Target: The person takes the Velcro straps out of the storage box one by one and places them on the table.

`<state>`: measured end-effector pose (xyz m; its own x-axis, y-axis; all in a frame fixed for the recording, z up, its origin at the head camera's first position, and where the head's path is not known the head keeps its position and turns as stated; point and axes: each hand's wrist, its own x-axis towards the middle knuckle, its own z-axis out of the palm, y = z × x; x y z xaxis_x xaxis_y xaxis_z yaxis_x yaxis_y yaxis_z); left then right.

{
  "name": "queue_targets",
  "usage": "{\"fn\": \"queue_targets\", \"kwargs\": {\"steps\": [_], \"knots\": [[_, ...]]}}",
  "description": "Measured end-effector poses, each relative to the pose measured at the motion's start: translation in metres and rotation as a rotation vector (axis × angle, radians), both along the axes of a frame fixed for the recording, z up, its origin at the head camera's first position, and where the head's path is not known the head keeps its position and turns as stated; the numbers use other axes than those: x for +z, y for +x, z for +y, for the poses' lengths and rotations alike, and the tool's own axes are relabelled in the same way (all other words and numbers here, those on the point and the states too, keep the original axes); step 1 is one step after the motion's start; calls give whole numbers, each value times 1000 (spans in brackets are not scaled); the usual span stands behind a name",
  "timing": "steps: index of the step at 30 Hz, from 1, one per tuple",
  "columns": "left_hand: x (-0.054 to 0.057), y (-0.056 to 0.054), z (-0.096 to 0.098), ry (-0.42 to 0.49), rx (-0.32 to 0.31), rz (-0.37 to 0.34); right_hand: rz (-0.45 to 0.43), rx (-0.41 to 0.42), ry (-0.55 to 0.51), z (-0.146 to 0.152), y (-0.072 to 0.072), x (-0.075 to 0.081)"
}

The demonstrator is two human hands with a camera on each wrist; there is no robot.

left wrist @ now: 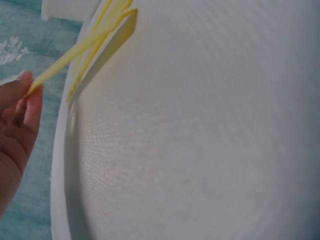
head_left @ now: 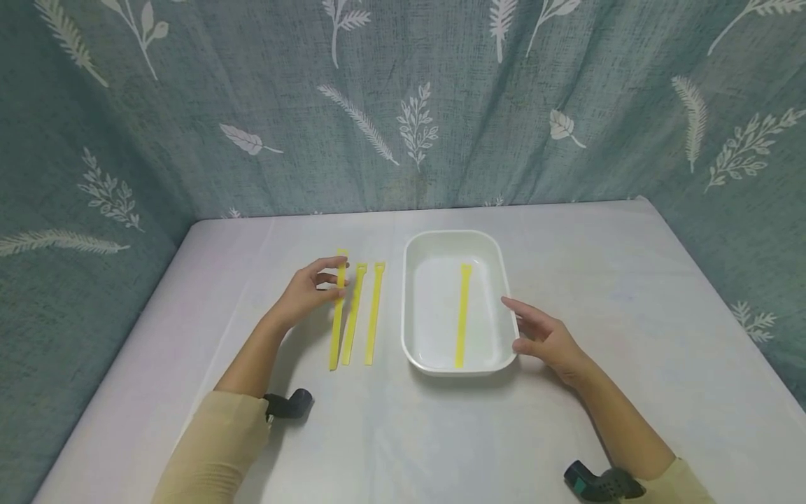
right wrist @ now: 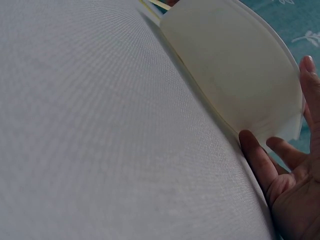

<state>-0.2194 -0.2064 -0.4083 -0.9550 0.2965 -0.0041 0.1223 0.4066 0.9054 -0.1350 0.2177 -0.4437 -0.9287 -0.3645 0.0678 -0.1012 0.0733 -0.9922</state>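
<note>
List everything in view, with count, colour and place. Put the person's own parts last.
Table: one, white, centre and foreground.
Curtain: panel count unclear, teal with white leaf prints, behind the table and along both sides.
Tray: one, white, on the table near the middle.
Tray strip: one, yellow, inside the tray.
Loose strips: two, yellow, left of the tray.
Held strip: one, yellow, left of the loose strips.
Wrist devices: two, dark, one on each arm.
Sleeves: two, tan, on the forearms.
Left grip: one, bare, pinching the held strip.
Right grip: one, bare, touching the tray's right side.
</note>
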Motion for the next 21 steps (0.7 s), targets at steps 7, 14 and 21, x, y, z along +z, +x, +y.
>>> {"fn": "queue_targets", "kwargs": {"steps": [7,14,21], "knots": [[-7,-9,-4,-66,13,-26,1,5,-11,0,0,0],[-13,-16,-6,-114,-23,-77,0,6,-13,0,0,0],[-18,-18,-6,-140,25,-109,5,11,-12,1,0,0]]}}
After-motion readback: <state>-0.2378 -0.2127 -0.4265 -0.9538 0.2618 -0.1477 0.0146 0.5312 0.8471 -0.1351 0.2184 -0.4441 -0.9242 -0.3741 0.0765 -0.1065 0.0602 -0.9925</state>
